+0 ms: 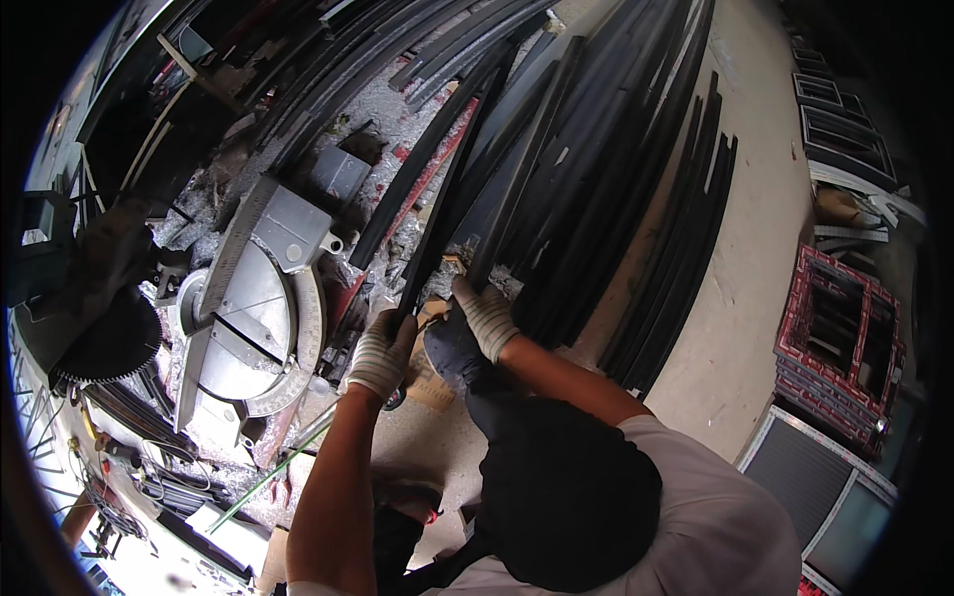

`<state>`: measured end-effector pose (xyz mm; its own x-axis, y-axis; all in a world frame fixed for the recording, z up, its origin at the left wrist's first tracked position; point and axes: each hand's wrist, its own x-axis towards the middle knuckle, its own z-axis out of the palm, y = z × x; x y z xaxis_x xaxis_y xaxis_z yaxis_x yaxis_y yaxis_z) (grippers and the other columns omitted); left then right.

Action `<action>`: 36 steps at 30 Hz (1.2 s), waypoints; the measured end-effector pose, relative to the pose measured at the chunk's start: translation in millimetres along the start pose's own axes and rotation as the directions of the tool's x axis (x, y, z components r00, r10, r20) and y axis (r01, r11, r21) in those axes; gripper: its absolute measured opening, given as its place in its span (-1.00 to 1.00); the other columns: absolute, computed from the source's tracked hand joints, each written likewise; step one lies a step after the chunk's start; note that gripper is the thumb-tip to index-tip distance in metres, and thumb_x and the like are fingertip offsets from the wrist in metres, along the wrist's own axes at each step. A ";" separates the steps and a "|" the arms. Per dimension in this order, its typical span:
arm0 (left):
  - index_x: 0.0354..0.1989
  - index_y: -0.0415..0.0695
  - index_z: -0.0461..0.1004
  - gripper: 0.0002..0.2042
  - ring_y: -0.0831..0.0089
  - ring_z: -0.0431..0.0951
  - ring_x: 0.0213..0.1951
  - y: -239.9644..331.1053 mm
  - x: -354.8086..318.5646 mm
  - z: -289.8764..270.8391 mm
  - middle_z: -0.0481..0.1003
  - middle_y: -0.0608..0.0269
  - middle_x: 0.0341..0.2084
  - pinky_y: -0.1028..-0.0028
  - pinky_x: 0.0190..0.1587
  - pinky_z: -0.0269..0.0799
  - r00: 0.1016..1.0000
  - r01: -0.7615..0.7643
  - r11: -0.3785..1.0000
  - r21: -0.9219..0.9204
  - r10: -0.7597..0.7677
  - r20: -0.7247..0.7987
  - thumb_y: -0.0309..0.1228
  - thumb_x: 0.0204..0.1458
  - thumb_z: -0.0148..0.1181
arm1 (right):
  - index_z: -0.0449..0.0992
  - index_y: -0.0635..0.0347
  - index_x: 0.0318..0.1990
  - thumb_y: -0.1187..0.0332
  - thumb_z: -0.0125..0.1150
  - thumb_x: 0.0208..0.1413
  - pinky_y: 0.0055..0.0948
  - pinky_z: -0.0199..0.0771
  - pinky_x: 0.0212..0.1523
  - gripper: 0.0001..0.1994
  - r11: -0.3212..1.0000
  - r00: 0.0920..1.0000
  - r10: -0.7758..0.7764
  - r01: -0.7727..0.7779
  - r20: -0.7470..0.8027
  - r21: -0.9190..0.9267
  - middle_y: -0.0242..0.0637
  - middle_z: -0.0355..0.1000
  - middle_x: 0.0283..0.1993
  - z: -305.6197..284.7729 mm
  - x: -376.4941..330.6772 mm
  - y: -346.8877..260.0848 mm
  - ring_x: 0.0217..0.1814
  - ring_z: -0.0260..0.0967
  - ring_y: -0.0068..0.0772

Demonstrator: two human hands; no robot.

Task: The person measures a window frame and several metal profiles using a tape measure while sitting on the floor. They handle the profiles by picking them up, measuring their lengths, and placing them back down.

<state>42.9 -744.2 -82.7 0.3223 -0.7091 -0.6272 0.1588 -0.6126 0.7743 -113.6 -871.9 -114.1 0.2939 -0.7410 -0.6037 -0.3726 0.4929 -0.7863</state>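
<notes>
My left hand (382,356), in a pale striped knit glove, is closed around the near end of a long black profile bar (443,221) that runs away up the view. To its right, my right hand (486,318), gloved the same way, is closed on the near end of a second dark profile bar (521,189). The fingers' undersides are hidden. Between and just below the hands is my dark shoe (449,346), with a piece of brown cardboard (431,385) on the floor beside it.
A miter saw with a round metal table (243,348) and toothed blade (109,338) stands at left. Many dark profiles (606,169) lie ahead and right. Red-and-black frames (835,343) are stacked at far right, beside a grey panel (800,462). Scraps and shavings litter the left.
</notes>
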 end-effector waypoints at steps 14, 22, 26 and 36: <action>0.17 -0.21 0.39 -0.63 0.50 0.46 -0.15 -1.1 -2.4 1.5 0.54 0.19 -0.16 0.46 -0.05 0.42 0.993 -0.079 0.992 -0.098 0.087 0.082 -0.20 0.36 0.05 | 0.52 0.26 -0.17 -0.05 0.19 0.23 -0.38 0.41 -0.46 -0.55 0.927 0.933 0.047 0.093 0.358 -0.364 -0.32 0.45 -0.54 23.0 -19.2 9.1 -0.52 0.38 -0.53; 0.14 -0.22 0.42 -0.64 0.37 0.52 -0.16 4.8 -1.6 -3.0 0.57 0.13 -0.17 0.40 -0.05 0.45 0.992 0.111 0.993 -0.047 -0.108 0.064 -0.21 0.34 0.05 | 0.50 0.24 -0.23 0.04 0.21 0.22 -0.41 0.41 -0.48 -0.63 0.988 0.920 0.086 -0.029 0.383 -0.152 -0.39 0.43 -0.58 22.6 -31.7 -24.9 -0.54 0.37 -0.56; 0.13 -0.20 0.43 -0.63 0.06 0.63 -0.14 -32.1 8.9 -14.0 0.61 -0.08 -0.18 0.21 -0.06 0.50 0.989 -0.078 0.994 0.078 0.087 -0.119 -0.19 0.30 0.08 | 0.50 0.22 -0.31 0.05 0.25 0.18 -0.43 0.40 -0.50 -0.65 0.972 0.924 0.138 -0.057 0.356 -0.227 -0.41 0.40 -0.60 27.2 -29.5 -24.1 -0.56 0.36 -0.57; 0.10 -0.15 0.41 -0.62 -0.17 0.55 -0.12 -0.4 6.7 -27.0 0.52 -0.17 -0.12 -0.01 -0.03 0.46 0.929 0.105 0.691 0.715 0.188 -0.319 -0.27 0.15 0.15 | 0.50 0.20 -0.48 0.02 0.28 0.16 -0.48 0.31 -0.47 -0.60 0.978 0.993 -0.025 0.048 0.114 -0.202 -0.52 0.36 -0.60 16.0 -33.2 -32.4 -0.50 0.27 -0.72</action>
<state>70.1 -739.3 -84.9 0.6267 -0.6629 -0.4097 -0.5240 -0.7476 0.4081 -97.2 -855.9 -70.6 0.4017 -0.6964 -0.5947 -0.5281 0.3544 -0.7717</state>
